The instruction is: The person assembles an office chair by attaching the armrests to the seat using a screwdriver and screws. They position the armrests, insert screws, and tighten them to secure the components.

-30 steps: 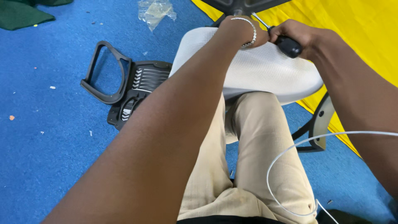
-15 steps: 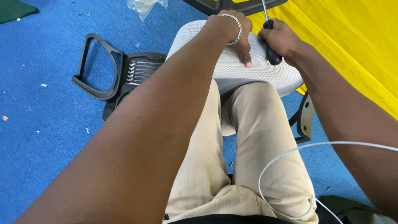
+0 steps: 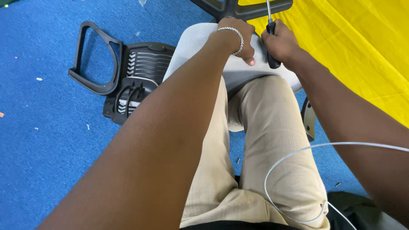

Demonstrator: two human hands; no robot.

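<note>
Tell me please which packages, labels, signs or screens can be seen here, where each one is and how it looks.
None is clearly in view: no label, sign or screen.
Clear plastic scrap: top edge, on the blue carpet; perhaps wrapping, too cropped to tell.
Otherwise only the white chair seat, the black chair part and a yellow sheet.

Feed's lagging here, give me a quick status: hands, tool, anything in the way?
Right hand gripping black-handled screwdriver, shaft up. Left hand flat on white mesh seat. Black chair back lies apart on blue carpet.
</note>
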